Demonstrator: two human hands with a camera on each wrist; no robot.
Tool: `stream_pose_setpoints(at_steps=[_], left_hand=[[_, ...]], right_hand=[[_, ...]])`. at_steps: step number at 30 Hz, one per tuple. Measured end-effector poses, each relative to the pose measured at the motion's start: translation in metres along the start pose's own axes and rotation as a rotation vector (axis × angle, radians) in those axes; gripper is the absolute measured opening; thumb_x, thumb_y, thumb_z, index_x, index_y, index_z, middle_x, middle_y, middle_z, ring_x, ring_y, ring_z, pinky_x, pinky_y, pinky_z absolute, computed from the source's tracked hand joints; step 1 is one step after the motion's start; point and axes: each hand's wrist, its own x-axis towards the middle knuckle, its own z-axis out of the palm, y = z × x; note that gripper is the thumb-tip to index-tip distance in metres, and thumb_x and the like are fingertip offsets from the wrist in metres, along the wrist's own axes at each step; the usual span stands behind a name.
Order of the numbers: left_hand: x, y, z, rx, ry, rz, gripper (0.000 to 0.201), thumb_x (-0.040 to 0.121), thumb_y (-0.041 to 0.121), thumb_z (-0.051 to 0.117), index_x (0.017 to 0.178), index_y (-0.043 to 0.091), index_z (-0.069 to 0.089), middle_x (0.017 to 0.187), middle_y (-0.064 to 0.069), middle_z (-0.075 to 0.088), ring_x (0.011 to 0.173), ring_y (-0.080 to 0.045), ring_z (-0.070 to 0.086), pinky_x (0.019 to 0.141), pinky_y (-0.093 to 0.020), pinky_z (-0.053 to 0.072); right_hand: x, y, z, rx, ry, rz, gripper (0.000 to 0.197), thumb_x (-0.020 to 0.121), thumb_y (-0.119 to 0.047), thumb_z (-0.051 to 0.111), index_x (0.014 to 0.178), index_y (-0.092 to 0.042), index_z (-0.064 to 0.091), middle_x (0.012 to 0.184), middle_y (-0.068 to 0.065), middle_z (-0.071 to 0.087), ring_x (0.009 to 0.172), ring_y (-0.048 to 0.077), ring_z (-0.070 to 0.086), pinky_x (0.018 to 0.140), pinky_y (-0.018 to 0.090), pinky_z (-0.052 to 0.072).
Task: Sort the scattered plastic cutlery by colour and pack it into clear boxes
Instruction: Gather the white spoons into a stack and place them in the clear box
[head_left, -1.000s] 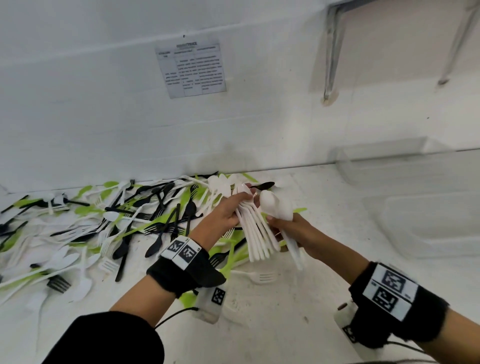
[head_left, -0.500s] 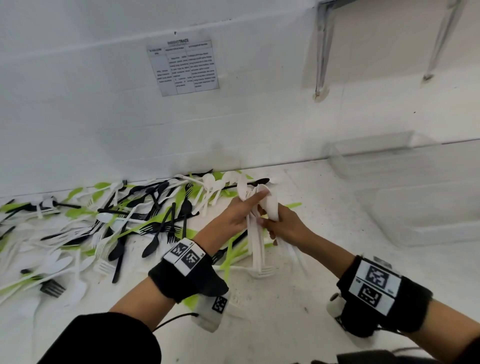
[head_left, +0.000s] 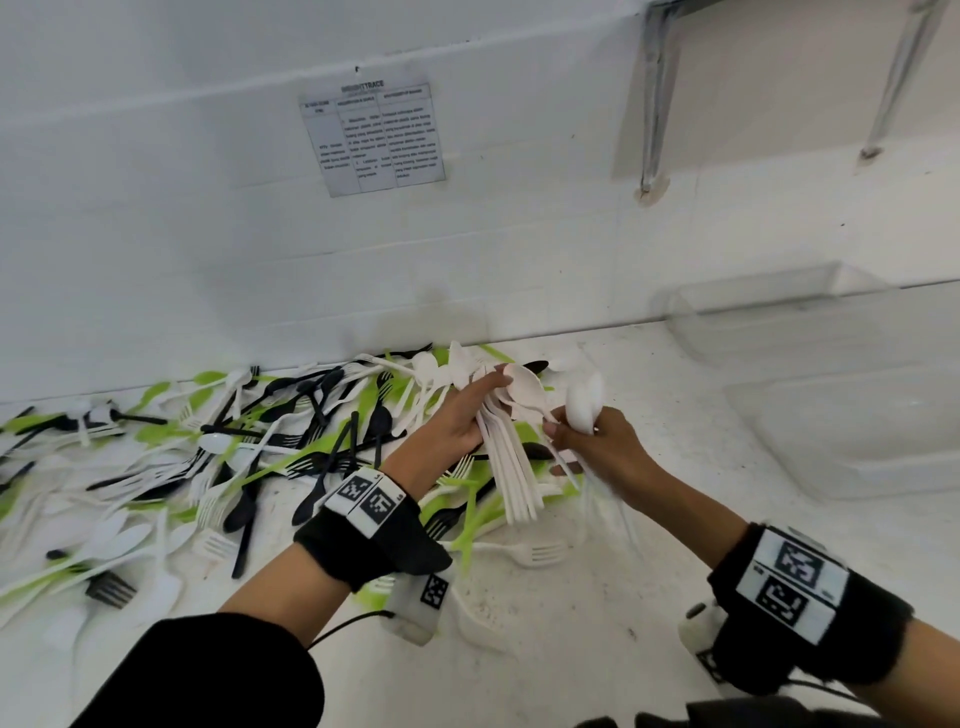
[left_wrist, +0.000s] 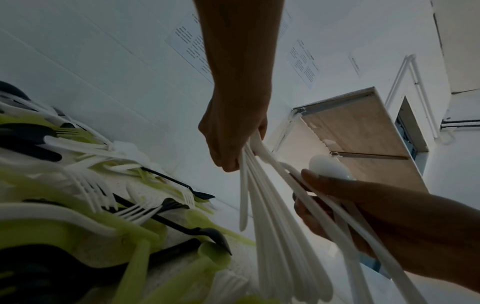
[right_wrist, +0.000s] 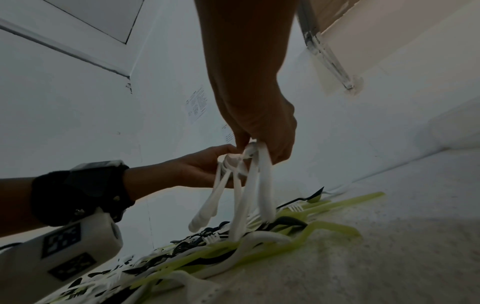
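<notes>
Black, green and white plastic cutlery (head_left: 260, 441) lies heaped on the white counter along the wall. Above its right end, my left hand (head_left: 462, 415) grips a fanned bundle of white spoons (head_left: 511, 467), bowls up and handles hanging down. Just to the right, my right hand (head_left: 597, 447) holds a smaller bunch of white spoons (head_left: 584, 405) whose handles are motion-blurred. In the left wrist view my left hand (left_wrist: 233, 133) clutches the spoon handles (left_wrist: 272, 226) and my right hand (left_wrist: 363, 205) touches them. The right wrist view shows my right hand (right_wrist: 262, 127) pinching spoons (right_wrist: 259, 185) beside my left hand (right_wrist: 197, 166).
Two clear boxes stand on the counter at the right, one by the wall (head_left: 779, 332) and a larger one nearer (head_left: 857, 431). A printed sheet (head_left: 374, 137) hangs on the wall. A lone white fork (head_left: 535, 553) lies below my hands.
The two hands came together with their spoon bunches half a second ago. Now they are slightly apart again, and the right hand's spoons are blurred.
</notes>
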Motion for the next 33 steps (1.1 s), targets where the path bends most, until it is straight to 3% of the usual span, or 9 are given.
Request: stream_pose_setpoints(at_steps=[4,8,13,18,22,25,27,29,33], left_hand=[[0.004,0.002,-0.001,-0.091,0.005,0.021,0.013,0.088,-0.003,0.054,0.091,0.008,0.061,0.057,-0.002,0.062,0.047,-0.009,0.060,0.051,-0.018,0.052],[0.000,-0.002,0.006,-0.002,-0.057,0.035,0.004,0.087,0.008,0.062,0.083,0.007,0.062,0.064,0.001,0.066,0.056,-0.007,0.063,0.056,-0.018,0.052],[0.000,-0.012,0.009,0.073,-0.090,0.037,0.007,0.086,0.013,0.065,0.080,0.010,0.064,0.075,-0.002,0.064,0.068,-0.011,0.061,0.064,-0.023,0.051],[-0.004,-0.017,0.003,0.118,-0.149,0.060,0.013,0.086,-0.001,0.060,0.090,0.011,0.060,0.065,-0.002,0.063,0.061,-0.011,0.063,0.057,-0.025,0.055],[-0.005,-0.013,-0.003,0.084,-0.139,0.045,0.016,0.089,-0.004,0.053,0.091,0.011,0.058,0.075,-0.006,0.057,0.055,-0.010,0.063,0.053,-0.023,0.054],[-0.007,-0.010,-0.007,0.054,-0.158,0.044,0.016,0.089,-0.005,0.053,0.089,0.010,0.056,0.075,-0.005,0.056,0.052,-0.009,0.062,0.055,-0.020,0.053],[-0.008,-0.011,-0.008,0.084,-0.166,0.048,0.013,0.087,-0.002,0.057,0.091,0.010,0.058,0.073,-0.004,0.059,0.054,-0.010,0.063,0.056,-0.020,0.053],[-0.009,-0.013,-0.008,0.097,-0.163,0.055,0.009,0.087,0.002,0.060,0.092,0.009,0.060,0.070,-0.003,0.062,0.056,-0.011,0.063,0.058,-0.021,0.054],[-0.009,-0.017,-0.006,0.099,-0.084,0.049,0.014,0.087,0.017,0.064,0.093,0.005,0.063,0.079,-0.007,0.069,0.071,-0.017,0.066,0.069,-0.030,0.055]], right_hand=[[0.001,0.000,0.003,0.007,0.013,-0.015,0.007,0.086,-0.012,0.065,0.080,-0.011,0.062,0.069,0.007,0.063,0.057,0.009,0.064,0.057,0.026,0.055],[-0.006,-0.001,0.012,0.041,-0.087,0.010,0.005,0.088,-0.011,0.063,0.083,-0.009,0.060,0.070,0.008,0.061,0.060,0.013,0.063,0.057,0.030,0.058],[-0.012,-0.001,0.017,-0.039,-0.060,0.019,0.013,0.088,-0.008,0.063,0.094,0.003,0.062,0.071,0.010,0.061,0.056,0.011,0.063,0.048,0.026,0.056],[-0.016,-0.002,0.014,-0.071,-0.138,0.064,0.014,0.089,-0.011,0.062,0.091,0.002,0.058,0.072,0.008,0.060,0.055,0.011,0.063,0.046,0.023,0.053],[-0.012,-0.011,0.008,-0.187,-0.125,0.063,0.015,0.092,-0.021,0.057,0.089,-0.007,0.061,0.072,0.005,0.066,0.055,0.013,0.063,0.048,0.024,0.052],[-0.002,-0.022,0.001,-0.235,-0.047,0.024,0.019,0.092,-0.025,0.058,0.087,-0.007,0.059,0.059,0.004,0.055,0.036,0.007,0.049,0.037,0.019,0.042],[0.003,-0.027,0.000,-0.343,-0.043,-0.003,0.018,0.090,-0.024,0.060,0.084,-0.009,0.052,0.059,0.003,0.046,0.036,0.007,0.039,0.035,0.018,0.035],[0.006,-0.031,0.006,-0.473,-0.092,0.016,0.017,0.088,-0.018,0.060,0.092,-0.012,0.044,0.068,0.002,0.045,0.048,0.011,0.040,0.038,0.019,0.033],[0.006,-0.031,0.023,-0.558,-0.215,0.077,0.039,0.087,-0.007,0.050,0.123,-0.007,0.035,0.085,0.006,0.048,0.061,0.014,0.042,0.046,0.020,0.034]])
